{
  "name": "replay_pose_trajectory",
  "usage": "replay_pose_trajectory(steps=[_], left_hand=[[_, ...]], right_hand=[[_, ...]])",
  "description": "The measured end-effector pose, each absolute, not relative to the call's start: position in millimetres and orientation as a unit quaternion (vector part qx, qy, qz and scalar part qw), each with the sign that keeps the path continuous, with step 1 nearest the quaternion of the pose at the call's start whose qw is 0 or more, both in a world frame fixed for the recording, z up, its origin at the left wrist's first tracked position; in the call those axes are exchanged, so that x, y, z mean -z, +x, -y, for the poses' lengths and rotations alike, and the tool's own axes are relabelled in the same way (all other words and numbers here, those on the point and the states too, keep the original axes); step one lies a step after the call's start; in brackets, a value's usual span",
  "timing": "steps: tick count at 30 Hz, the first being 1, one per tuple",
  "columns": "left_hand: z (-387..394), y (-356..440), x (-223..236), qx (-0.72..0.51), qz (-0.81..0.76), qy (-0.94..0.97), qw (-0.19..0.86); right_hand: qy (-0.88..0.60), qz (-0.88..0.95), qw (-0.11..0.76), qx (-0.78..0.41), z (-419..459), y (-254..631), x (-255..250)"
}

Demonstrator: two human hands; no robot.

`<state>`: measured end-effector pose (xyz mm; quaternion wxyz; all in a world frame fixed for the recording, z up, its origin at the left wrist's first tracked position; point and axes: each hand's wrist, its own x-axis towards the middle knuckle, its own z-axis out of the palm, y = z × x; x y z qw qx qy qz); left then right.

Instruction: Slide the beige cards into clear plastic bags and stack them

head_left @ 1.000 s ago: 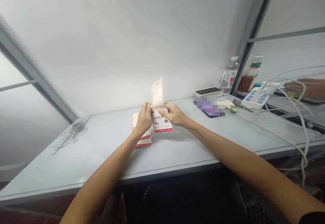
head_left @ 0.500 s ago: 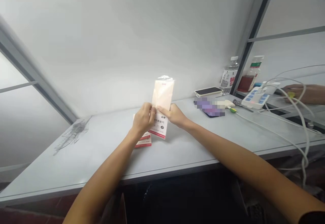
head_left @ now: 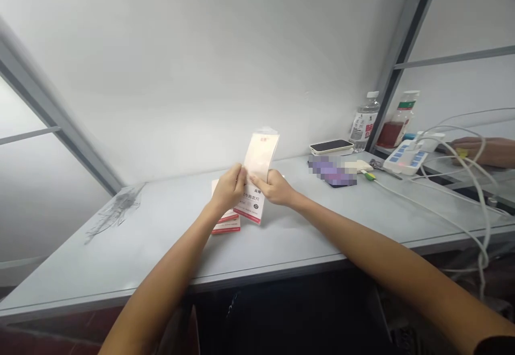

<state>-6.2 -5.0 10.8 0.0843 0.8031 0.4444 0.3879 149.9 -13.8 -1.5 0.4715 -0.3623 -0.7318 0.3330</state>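
L hand [head_left: 230, 186] & R hand [head_left: 276, 187] each closed on one flat packet [head_left: 259, 154], fingers pinching its mid; it's held up over the counter [head_left: 161, 210], tilted, top leaning R. Packet: thin rect., glossy clear film at top, smooth cream upper panel, white printed lower panel w/ red bottom edge; can't tell what's inside. Other packets [head_left: 226, 228], also red-edged, overlap flat on counter, partly hidden by L hand. Far R: see-through bottle [head_left: 364, 121], white/red label; 2nd bottle [head_left: 391, 132], green band, dark-red liq. in lower part; white power strip [head_left: 405, 157], blue sockets, plug in.
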Motion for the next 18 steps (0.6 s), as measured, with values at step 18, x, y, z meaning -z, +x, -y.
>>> replay_pose_trajectory(steps=[18], left_hand=[[0.9, -5.1, -3.9, -0.446, -0.423, 0.772, 0.163]], right_hand=[[-0.310, 0.754, 0.464, -0.347, 11.1, 150.5, 1.4]])
